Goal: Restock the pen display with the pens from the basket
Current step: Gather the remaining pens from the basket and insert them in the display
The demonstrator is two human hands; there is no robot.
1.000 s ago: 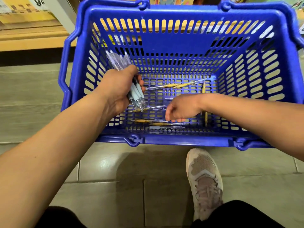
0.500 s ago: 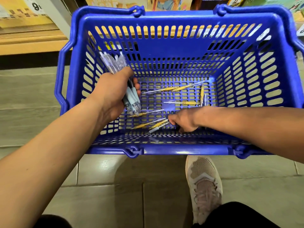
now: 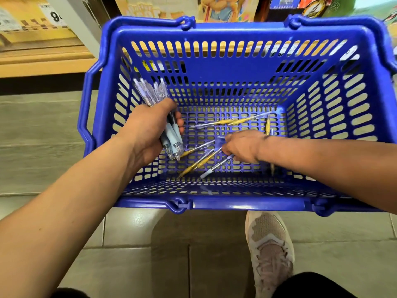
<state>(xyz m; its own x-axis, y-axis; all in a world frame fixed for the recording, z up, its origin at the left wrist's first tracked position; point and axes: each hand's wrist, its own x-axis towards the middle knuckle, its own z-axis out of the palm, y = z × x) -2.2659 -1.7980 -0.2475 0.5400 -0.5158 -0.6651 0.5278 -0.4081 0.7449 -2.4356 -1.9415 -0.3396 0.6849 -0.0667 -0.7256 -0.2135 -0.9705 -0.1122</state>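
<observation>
Head view, looking down. Blue slotted shopping basket (image 3: 214, 204) sits on a tiled floor (image 3: 107, 265), against a low wooden shelf edge (image 3: 43, 63); no pen display can be made out in frame. Left hand (image 3: 148, 130) is inside the basket on its left side, fingers wrapped tight around a bundle of pens (image 3: 150, 91): clear barrels stick out above the fist, pale blue grips and tips point down below it. Right hand (image 3: 242, 147) reaches in low across the basket floor, knuckles up, fingers curled down onto the upper ends of the yellow-grip pens (image 3: 197, 162) and one blue-grip pen (image 3: 214, 167), which fan out from under it. Fingertips are hidden and blurred, so cannot tell whether they have clamped on anything. More yellow pens (image 3: 229, 121) lie loose toward the far wall, one upright-lying pen (image 3: 268, 124) just beyond the right wrist. A pale sneaker (image 3: 268, 244) is planted just outside the near rim. Handling, as a judgement: pens are light, stiff, smooth plastic, apt to roll and to snag tips in the floor slots. Best taken by the rubbery grip section or mid-barrel, several parallel at once; the growing bundle may splay or slip if gripped loosely.
</observation>
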